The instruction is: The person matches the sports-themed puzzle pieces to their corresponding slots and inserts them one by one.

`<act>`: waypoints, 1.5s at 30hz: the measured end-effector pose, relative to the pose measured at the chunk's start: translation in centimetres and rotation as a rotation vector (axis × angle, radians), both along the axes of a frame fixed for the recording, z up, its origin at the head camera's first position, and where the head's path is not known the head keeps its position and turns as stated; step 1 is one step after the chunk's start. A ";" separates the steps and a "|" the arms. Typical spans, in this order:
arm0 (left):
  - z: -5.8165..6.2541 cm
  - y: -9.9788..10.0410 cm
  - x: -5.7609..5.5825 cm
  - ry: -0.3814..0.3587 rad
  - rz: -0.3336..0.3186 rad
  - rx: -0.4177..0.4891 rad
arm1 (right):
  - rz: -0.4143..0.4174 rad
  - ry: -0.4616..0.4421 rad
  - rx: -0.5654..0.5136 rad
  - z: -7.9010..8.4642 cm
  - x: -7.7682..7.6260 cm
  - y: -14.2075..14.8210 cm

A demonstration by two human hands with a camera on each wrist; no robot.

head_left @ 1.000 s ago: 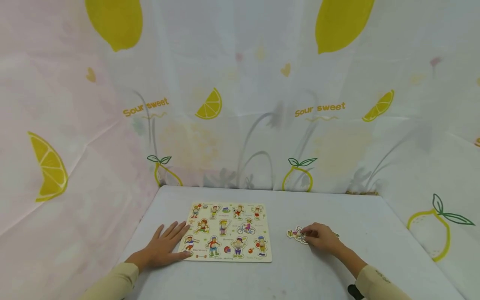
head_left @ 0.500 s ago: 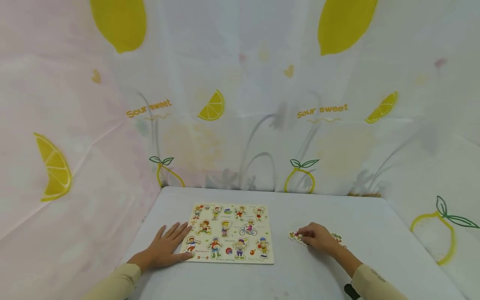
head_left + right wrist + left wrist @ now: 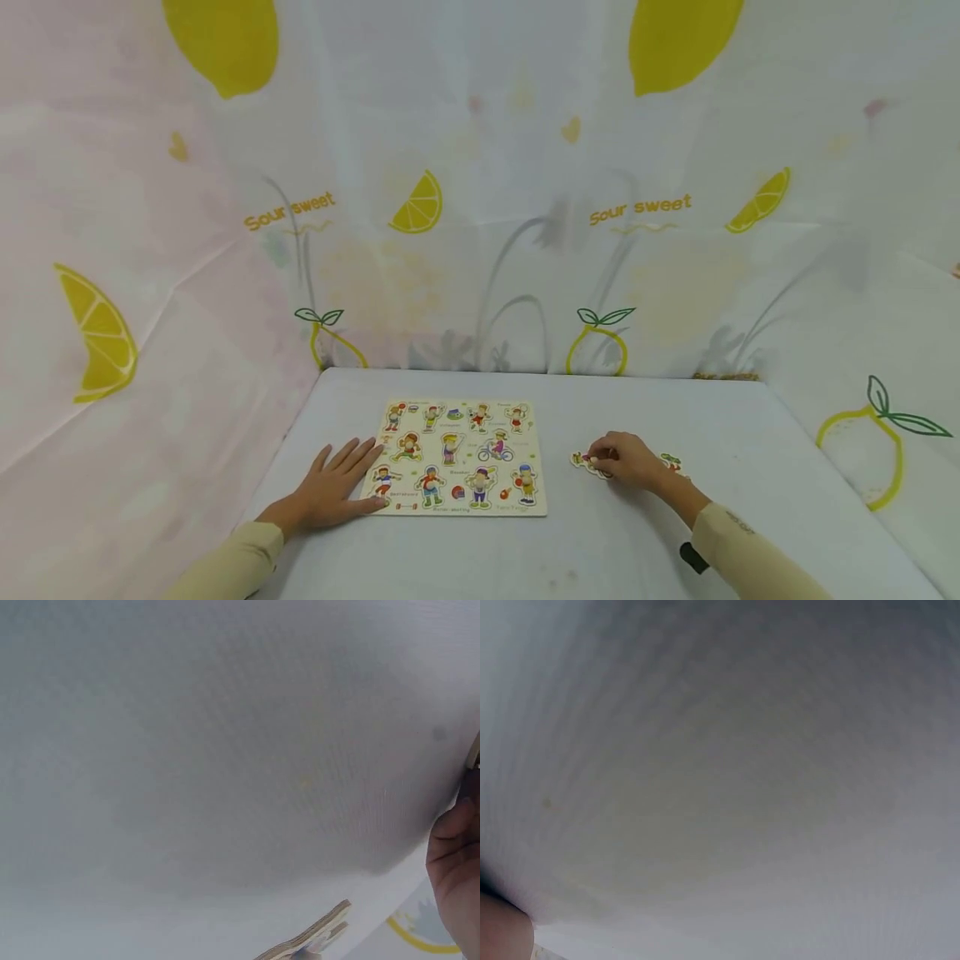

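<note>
My left hand [image 3: 330, 492] lies flat with fingers spread, its fingertips and thumb on the left edge of a wooden peg puzzle board [image 3: 480, 509]. The pale board shows several cartoon children doing sports. To its right, my right hand [image 3: 630, 461] pinches a small flat puzzle piece [image 3: 578, 459] between thumb and fingers, low over the table; the hand covers much of it. In the right wrist view, part of this hand [image 3: 459, 877] shows at the right edge. Only a bit of the left hand [image 3: 504, 930] appears in the left wrist view's lower corner.
Another puzzle piece [image 3: 671, 461] lies just right of my right hand, partly hidden by the wrist. Stacked piece edges [image 3: 319, 930] show low in the right wrist view. A white cloth covers the table [image 3: 450, 554]; lemon-printed curtains [image 3: 480, 275] stand behind and at both sides.
The right hand has shifted slightly left over the piece, covering more of it and uncovering the other piece behind the wrist. The left hand stays on the board.
</note>
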State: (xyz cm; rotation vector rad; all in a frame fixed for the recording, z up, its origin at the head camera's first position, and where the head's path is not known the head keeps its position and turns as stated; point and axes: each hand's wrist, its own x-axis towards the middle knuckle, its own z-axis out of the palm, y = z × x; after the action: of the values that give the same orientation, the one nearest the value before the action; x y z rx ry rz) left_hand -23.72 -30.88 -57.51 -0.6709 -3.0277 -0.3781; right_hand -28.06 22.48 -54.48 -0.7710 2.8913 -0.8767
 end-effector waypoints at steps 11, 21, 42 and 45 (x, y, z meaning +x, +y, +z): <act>0.1 0.1 0.4 -0.010 -0.005 -0.053 | -0.241 0.197 0.025 1.6 -0.5 -3.0; 0.3 0.2 0.2 -0.033 -0.002 -0.044 | -0.325 0.243 -0.034 2.9 -1.6 -5.9; 0.4 -0.1 0.0 -0.026 -0.013 0.001 | -0.299 -0.078 -0.194 -0.1 -1.4 -15.0; 0.6 0.0 0.1 -0.037 -0.006 -0.024 | -0.252 -0.092 -0.196 -0.4 -1.4 -15.8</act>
State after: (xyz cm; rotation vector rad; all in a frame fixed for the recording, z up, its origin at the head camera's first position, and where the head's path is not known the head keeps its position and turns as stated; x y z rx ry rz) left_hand -23.66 -30.93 -56.94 -0.6821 -3.0702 -0.3594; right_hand -29.50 6.69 -54.89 -0.3646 2.8927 -1.1993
